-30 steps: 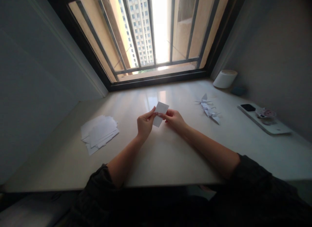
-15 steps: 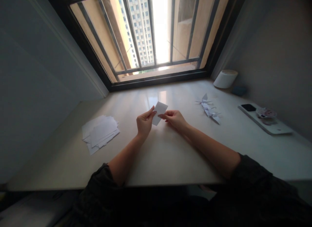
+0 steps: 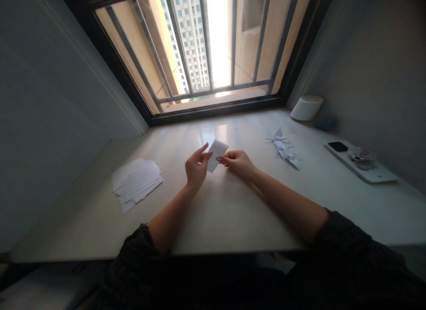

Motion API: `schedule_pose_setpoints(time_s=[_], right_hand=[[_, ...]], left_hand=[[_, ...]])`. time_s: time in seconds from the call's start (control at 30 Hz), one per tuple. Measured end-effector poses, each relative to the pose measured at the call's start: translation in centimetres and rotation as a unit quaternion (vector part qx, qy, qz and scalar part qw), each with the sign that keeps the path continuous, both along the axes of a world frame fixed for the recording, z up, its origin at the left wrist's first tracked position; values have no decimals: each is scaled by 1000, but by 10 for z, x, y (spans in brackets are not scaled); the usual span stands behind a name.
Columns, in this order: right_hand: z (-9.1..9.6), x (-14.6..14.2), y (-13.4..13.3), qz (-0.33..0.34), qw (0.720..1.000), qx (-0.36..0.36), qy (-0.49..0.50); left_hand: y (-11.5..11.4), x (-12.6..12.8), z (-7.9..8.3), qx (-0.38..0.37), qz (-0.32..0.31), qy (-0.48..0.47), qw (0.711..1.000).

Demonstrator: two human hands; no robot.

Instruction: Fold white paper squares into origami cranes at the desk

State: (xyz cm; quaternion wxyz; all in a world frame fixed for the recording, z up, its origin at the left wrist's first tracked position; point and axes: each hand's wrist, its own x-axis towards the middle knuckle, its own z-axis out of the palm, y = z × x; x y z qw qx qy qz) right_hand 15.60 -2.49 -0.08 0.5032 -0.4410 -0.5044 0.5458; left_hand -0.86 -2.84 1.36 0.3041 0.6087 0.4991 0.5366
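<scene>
A small white sheet of paper (image 3: 217, 153) is held just above the middle of the pale desk (image 3: 233, 212). My left hand (image 3: 196, 168) pinches its left edge between thumb and fingers, the forefinger raised along it. My right hand (image 3: 238, 162) pinches its right edge with the fingers curled. Both forearms reach in from the near edge, in dark sleeves.
A loose pile of white sheets (image 3: 136, 182) lies at the left. Folded paper cranes (image 3: 284, 150) sit at the right. Further right lie a white tray (image 3: 362, 165) with a phone (image 3: 338, 146) and a small round dish (image 3: 362, 154). A white cylinder (image 3: 306, 108) stands by the window (image 3: 206, 48).
The paper has dropped slightly and shifted a little left between my hands. My left forefinger has lifted along its edge. The view has hardly moved.
</scene>
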Motion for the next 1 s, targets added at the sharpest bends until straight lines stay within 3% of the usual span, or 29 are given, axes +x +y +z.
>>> schedule_pose_setpoints(time_s=[0.13,0.27,0.43,0.53,0.73,1.0], right_hand=[[-4,0,0,-9,1000,8,-1],[-6,-1,1,-22,999,3,32],[-3,-3,2,-56,993,-18,99],[0,-6,-1,-52,989,-42,132],[4,-10,-5,-31,986,-58,152],[7,-4,-2,-24,989,-73,130]], left_hand=[[0,0,6,-38,-58,-68,995],[6,0,2,-127,-94,-155,975],[4,5,0,-215,-139,-182,949],[-2,10,2,-220,-141,-181,948],[-6,12,2,-191,-86,-160,965],[-3,10,2,-216,-114,-130,961]])
